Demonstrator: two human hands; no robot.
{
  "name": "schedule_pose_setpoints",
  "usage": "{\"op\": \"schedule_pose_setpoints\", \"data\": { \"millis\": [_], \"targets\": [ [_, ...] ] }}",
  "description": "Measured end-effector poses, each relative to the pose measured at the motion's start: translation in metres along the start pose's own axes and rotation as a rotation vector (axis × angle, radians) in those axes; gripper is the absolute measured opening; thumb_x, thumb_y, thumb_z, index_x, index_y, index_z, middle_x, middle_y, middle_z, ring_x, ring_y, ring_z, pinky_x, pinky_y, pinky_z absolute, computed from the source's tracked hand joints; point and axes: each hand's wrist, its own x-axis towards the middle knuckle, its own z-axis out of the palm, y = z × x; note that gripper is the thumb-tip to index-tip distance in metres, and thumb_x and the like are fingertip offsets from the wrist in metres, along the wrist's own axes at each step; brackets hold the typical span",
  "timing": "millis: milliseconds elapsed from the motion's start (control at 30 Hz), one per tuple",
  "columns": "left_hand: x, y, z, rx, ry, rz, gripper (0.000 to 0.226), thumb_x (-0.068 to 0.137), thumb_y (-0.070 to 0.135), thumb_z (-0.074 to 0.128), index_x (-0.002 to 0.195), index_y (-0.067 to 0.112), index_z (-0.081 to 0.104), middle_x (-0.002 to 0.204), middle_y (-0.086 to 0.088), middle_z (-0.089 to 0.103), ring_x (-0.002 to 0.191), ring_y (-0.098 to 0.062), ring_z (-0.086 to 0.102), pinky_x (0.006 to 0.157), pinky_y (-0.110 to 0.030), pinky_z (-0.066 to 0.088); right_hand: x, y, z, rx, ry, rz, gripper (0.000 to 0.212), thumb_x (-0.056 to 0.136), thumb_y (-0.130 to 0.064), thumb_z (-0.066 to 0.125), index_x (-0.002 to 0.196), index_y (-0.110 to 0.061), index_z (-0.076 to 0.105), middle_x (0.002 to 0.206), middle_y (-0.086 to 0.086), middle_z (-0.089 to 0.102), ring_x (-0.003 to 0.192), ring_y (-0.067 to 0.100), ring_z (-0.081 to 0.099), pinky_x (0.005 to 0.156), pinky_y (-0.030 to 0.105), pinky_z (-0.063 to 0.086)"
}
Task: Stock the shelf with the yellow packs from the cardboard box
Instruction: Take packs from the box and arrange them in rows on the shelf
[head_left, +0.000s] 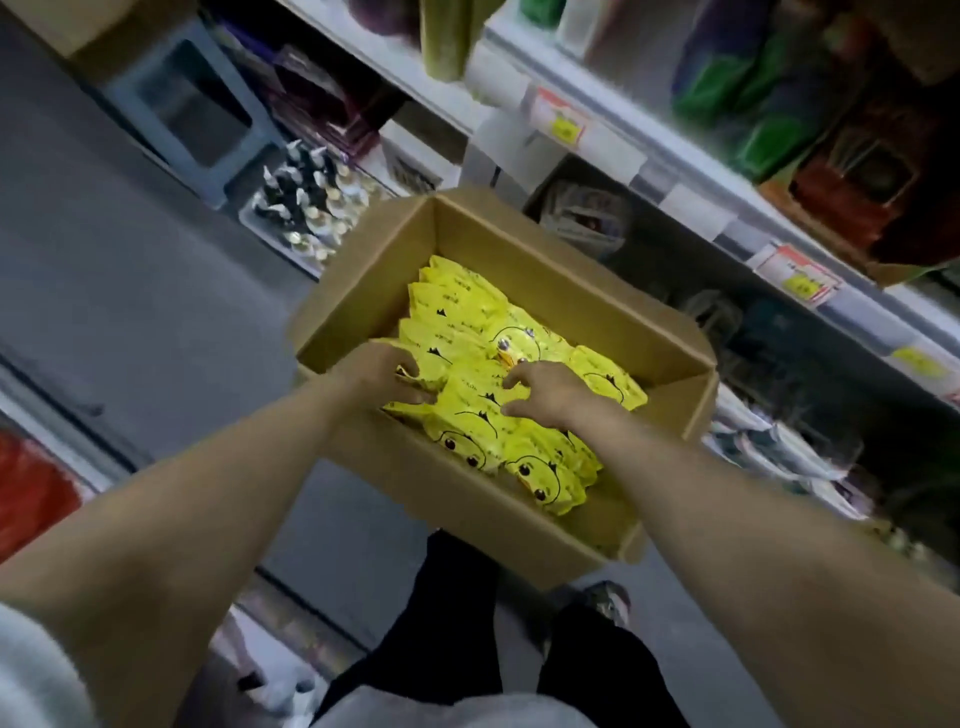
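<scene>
An open cardboard box sits on the floor in front of me, holding several yellow packs printed with a duck face. Both my arms reach down into it. My left hand curls its fingers around the edge of a yellow pack at the box's left side. My right hand lies on top of the packs in the middle, fingers bent and spread over them; whether it grips one I cannot tell. The shelf runs diagonally along the right, with price tags on its edge.
The shelf rows at the right carry green, purple and brown packets. A tray of small dark bottles and a grey plastic stool stand beyond the box. Grey floor lies to the left. My legs and shoe are below the box.
</scene>
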Motion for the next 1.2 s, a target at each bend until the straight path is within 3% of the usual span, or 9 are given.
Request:
{"op": "schedule_pose_setpoints", "data": {
  "millis": [100, 233, 500, 633, 867, 967, 1067, 1200],
  "targets": [
    [0.033, -0.013, 0.01, 0.029, -0.122, -0.023, 0.049, 0.081, 0.045, 0.075, 0.121, 0.02, 0.063, 0.124, -0.001, 0.061, 0.116, -0.023, 0.055, 0.089, -0.03, 0.044, 0.024, 0.008, 0.027, 0.125, -0.064, 0.068, 0.041, 0.086, -0.041, 0.073, 0.122, -0.022, 0.065, 0.137, 0.005, 0.057, 0.122, 0.026, 0.055, 0.096, 0.038, 0.047],
    [0.07, -0.031, 0.022, 0.119, -0.258, -0.035, 0.059, 0.079, 0.044, 0.076, 0.132, 0.024, 0.059, 0.136, 0.0, 0.055, 0.123, -0.024, 0.052, 0.1, -0.035, 0.044, 0.05, 0.016, 0.062, 0.195, -0.118, 0.1, 0.039, 0.087, -0.041, 0.073, 0.119, -0.021, 0.066, 0.14, 0.004, 0.056, 0.125, 0.025, 0.053, 0.1, 0.039, 0.046],
    [0.122, -0.059, 0.044, 0.368, -0.452, -0.102, 0.086, 0.079, 0.057, 0.07, 0.15, 0.023, 0.034, 0.153, -0.007, 0.036, 0.135, -0.031, 0.04, 0.11, -0.042, 0.037, 0.078, 0.013, 0.108, 0.122, -0.128, 0.187, 0.042, 0.084, -0.045, 0.074, 0.114, -0.016, 0.068, 0.116, 0.004, 0.066, 0.106, 0.025, 0.061, 0.084, 0.036, 0.051],
    [0.134, -0.049, 0.043, 0.331, -0.461, -0.09, 0.072, 0.085, 0.045, 0.07, 0.146, 0.021, 0.043, 0.147, -0.005, 0.045, 0.129, -0.028, 0.048, 0.101, -0.034, 0.04, 0.083, 0.007, 0.114, 0.037, -0.075, 0.235, 0.039, 0.081, -0.049, 0.075, 0.103, -0.016, 0.071, 0.101, 0.003, 0.069, 0.095, 0.023, 0.063, 0.068, 0.029, 0.046],
    [0.141, -0.049, 0.052, 0.278, -0.324, -0.065, 0.024, 0.085, 0.021, 0.073, 0.108, 0.015, 0.071, 0.115, -0.007, 0.067, 0.105, -0.024, 0.061, 0.087, -0.032, 0.049, 0.088, 0.012, 0.123, 0.13, 0.013, 0.223, 0.021, 0.087, -0.038, 0.073, 0.091, -0.018, 0.07, 0.101, 0.002, 0.06, 0.096, 0.023, 0.059, 0.069, 0.03, 0.042],
    [0.139, -0.045, 0.046, 0.253, -0.326, -0.052, 0.013, 0.088, 0.023, 0.07, 0.1, 0.017, 0.07, 0.107, -0.007, 0.067, 0.097, -0.021, 0.06, 0.078, -0.029, 0.045, 0.08, 0.021, 0.123, 0.232, 0.022, 0.185, 0.015, 0.089, -0.033, 0.071, 0.084, -0.021, 0.062, 0.095, 0.0, 0.059, 0.09, 0.022, 0.056, 0.068, 0.029, 0.038],
    [0.133, -0.038, 0.037, 0.226, -0.347, -0.018, 0.019, 0.093, 0.03, 0.062, 0.107, 0.018, 0.067, 0.108, -0.002, 0.061, 0.099, -0.02, 0.054, 0.08, -0.029, 0.041, 0.066, 0.036, 0.119, 0.395, 0.003, 0.152, 0.019, 0.093, -0.029, 0.065, 0.081, -0.022, 0.052, 0.082, 0.0, 0.059, 0.078, 0.022, 0.054, 0.063, 0.033, 0.038],
    [0.113, -0.012, 0.014, 0.143, -0.303, 0.016, 0.011, 0.098, 0.028, 0.052, 0.101, 0.02, 0.059, 0.102, -0.001, 0.058, 0.099, -0.021, 0.053, 0.08, -0.03, 0.039, 0.042, 0.053, 0.1, 0.523, 0.069, 0.121, 0.015, 0.099, -0.029, 0.055, 0.091, -0.02, 0.046, 0.068, -0.002, 0.047, 0.063, 0.019, 0.042, 0.06, 0.034, 0.033]
  ]
}}
